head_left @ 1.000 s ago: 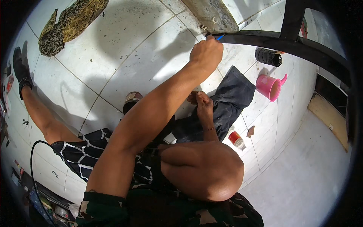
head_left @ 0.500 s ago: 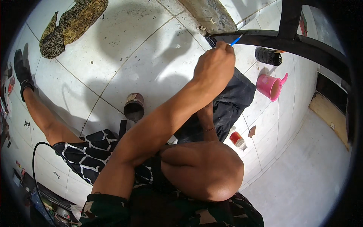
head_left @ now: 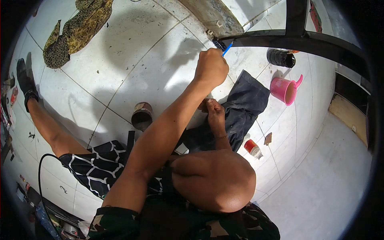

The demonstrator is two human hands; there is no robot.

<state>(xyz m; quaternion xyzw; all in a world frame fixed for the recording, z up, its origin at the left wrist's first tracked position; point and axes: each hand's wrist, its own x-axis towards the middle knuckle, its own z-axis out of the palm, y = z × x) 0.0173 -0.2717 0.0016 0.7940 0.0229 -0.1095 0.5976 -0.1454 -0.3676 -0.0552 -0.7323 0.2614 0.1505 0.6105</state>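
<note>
My left hand (head_left: 211, 68) is raised at arm's length, its fist closed on a small brush with a blue handle (head_left: 227, 49). The brush tip touches the left end of a curved black metal bar (head_left: 304, 40) that crosses the top right. Under my arm an open rusty tin (head_left: 142, 116) with dark contents stands on the white floor tiles (head_left: 132, 60). My bent knee (head_left: 216, 182) fills the middle. Beyond it my foot (head_left: 214, 114) rests on a dark cloth (head_left: 244, 106). My right hand is out of sight.
A pink plastic jug (head_left: 285, 89) and a black pot (head_left: 281, 58) stand right of the cloth. A small red-capped bottle (head_left: 253, 147) lies by my knee. A leopard-print cloth (head_left: 74, 30) lies top left. My other leg (head_left: 48, 128) stretches left. A grey slab (head_left: 218, 16) leans at the top.
My left hand with the brush has slid right along the bar's end, then back left and a little lower. The tin under my arm is more exposed.
</note>
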